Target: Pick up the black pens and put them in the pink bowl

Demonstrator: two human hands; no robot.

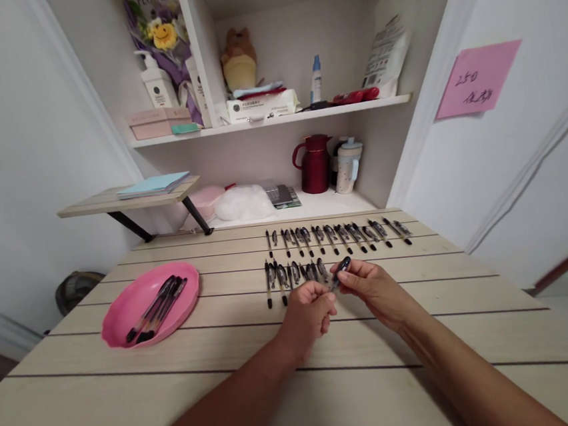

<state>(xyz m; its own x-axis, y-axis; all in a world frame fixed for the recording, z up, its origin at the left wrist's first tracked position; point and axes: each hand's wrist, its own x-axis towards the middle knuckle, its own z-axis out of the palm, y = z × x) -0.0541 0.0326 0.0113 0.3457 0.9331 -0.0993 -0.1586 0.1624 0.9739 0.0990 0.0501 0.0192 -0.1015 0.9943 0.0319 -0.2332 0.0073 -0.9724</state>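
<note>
Both my hands meet over the wooden table (230,379) and share one black pen (340,272). My left hand (309,311) pinches the pen's lower end with curled fingers. My right hand (374,288) grips the upper part, its cap end pointing up and away. Just beyond my fingers lies a short row of black pens and caps (295,275). A longer row of pens (336,237) runs along the table's far side. A pink oval tray (118,319) on the left holds several more black pens (157,309).
Behind the table an alcove holds a red jug (315,163), a white jug (348,164) and a plastic bag (243,202). A small raised shelf (126,198) with a blue notebook stands at far left. A pink note (477,79) sticks to the right wall.
</note>
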